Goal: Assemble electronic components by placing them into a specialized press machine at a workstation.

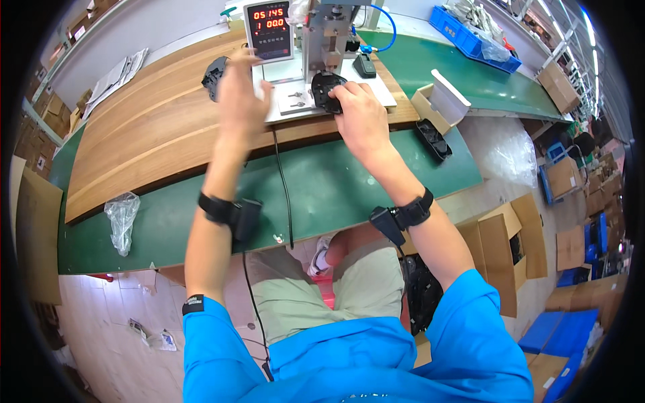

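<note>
My right hand (363, 119) grips a black moulded plastic part (326, 92) by its right edge, over the white base plate (366, 84) of a bench press machine (325, 41). My left hand (242, 104) is smeared by motion over the wooden board, left of the machine's base. Just left of it lies another black plastic part (214, 78), partly hidden by the hand. Whether the left fingers hold anything I cannot make out. A metal fixture (295, 102) sits on the base plate, left of the gripped part.
A counter box with red digits (269, 30) stands behind my left hand. An open white carton (443, 101) and a black tray-like part (433, 140) lie to the right. A cable (282, 188) hangs across the green bench (336, 181). A plastic bag (122, 221) lies left.
</note>
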The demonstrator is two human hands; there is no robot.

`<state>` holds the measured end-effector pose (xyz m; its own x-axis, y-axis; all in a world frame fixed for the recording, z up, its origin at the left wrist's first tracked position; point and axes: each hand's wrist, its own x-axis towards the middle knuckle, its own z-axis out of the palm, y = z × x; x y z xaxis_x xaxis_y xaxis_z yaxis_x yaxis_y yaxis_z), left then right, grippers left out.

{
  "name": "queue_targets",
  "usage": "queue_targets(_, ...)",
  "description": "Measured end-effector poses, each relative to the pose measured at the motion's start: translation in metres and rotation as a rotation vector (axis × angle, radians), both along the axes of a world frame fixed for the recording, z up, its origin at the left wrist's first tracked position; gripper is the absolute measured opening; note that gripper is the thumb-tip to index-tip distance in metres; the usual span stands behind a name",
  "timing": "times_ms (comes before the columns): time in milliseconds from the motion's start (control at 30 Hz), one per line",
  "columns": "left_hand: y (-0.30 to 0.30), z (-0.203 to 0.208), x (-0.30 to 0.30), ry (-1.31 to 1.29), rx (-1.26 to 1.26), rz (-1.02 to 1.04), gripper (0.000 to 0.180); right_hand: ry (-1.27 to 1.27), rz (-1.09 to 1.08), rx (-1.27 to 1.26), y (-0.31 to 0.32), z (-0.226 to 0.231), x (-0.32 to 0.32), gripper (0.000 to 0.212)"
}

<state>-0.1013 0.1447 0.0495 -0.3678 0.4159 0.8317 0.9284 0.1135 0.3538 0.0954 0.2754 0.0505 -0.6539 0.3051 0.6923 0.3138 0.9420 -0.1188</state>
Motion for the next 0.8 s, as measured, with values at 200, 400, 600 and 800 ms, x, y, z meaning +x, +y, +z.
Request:
queue_targets(200,-0.052,-0.051,-0.087,0.176,-0.598,0.351,0.035,-0.005,0.033,-0.07,-0.002,0.004,0.002,0.03)
queue_targets(400,-0.072,-0.041,-0.061,0.177,-0.586,0.283,0.035,-0.033,-0.006,-0.054,0.0,0.001,0.004,0.029)
queue_targets(600,-0.073,-0.034,-0.039,0.018,-0.593,0.058,0.038,-0.039,-0.018,-0.077,-0.004,0.005,0.003,0.029)
queue_targets(800,-0.082,-0.031,-0.039,0.011,-0.619,0.046,0.05,-0.032,-0.008,-0.071,-0.004,0.005,0.003,0.029)
